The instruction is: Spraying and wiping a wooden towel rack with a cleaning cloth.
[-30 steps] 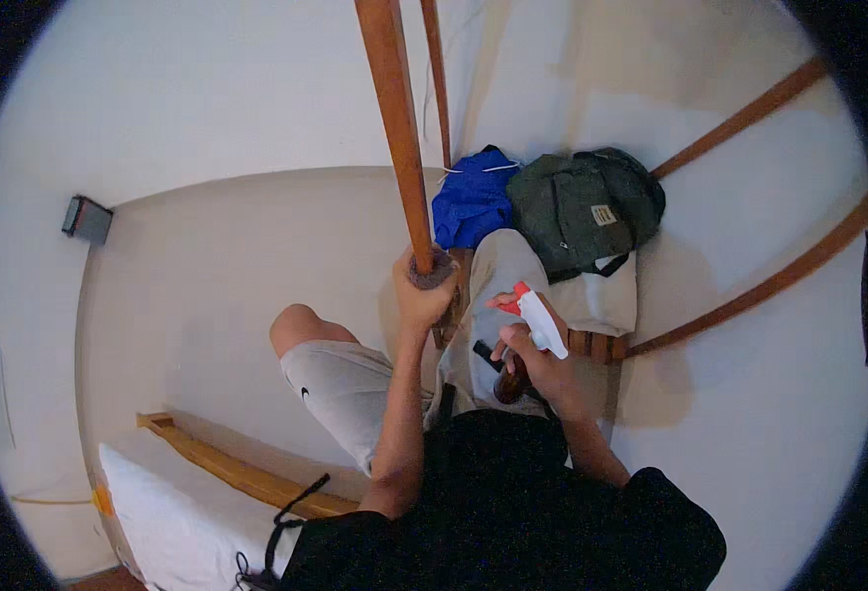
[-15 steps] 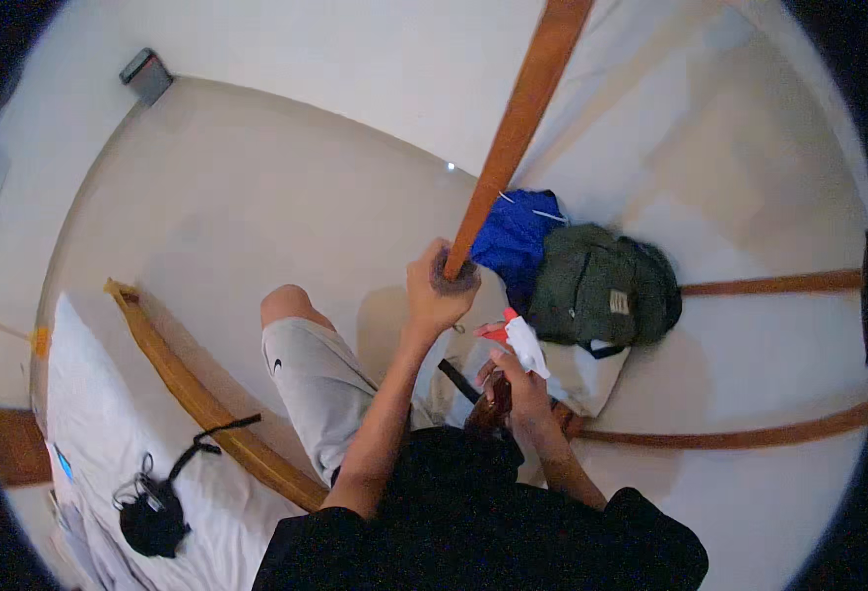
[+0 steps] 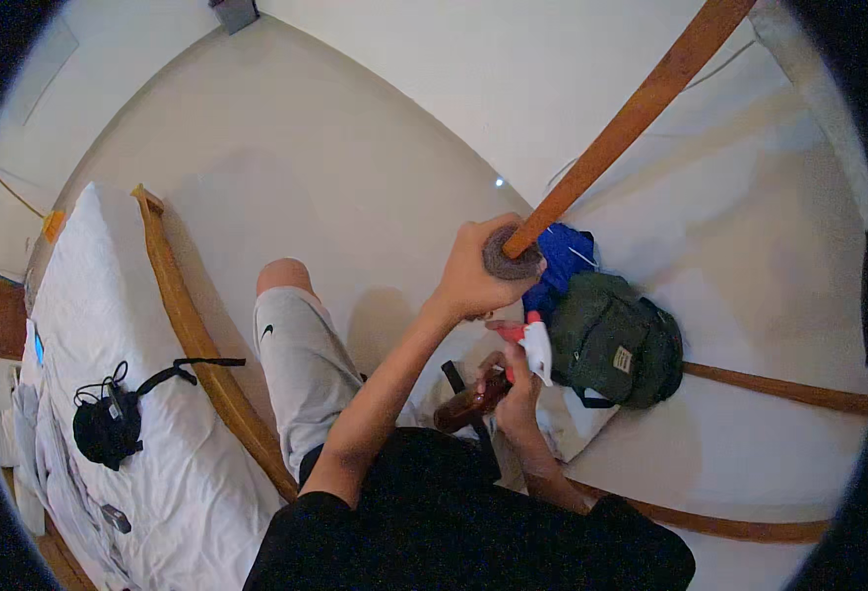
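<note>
A: Where does the pole (image 3: 631, 113) run from the grip?

B: Its long axis climbs up and to the right. Its low end sits at the left hand (image 3: 473, 276), which presses a grey cloth (image 3: 509, 258) closed around it.

A: And the bag (image 3: 616, 340)?

B: On the floor, just right of both hands, with a blue cloth (image 3: 562, 261) behind it.

A: The bottle (image 3: 483, 394)?

B: Brown, with a white and red trigger head, gripped in the right hand (image 3: 517, 389) just below the left hand. Of the 2 hands, the left is on the pole; the right is near, not touching.
</note>
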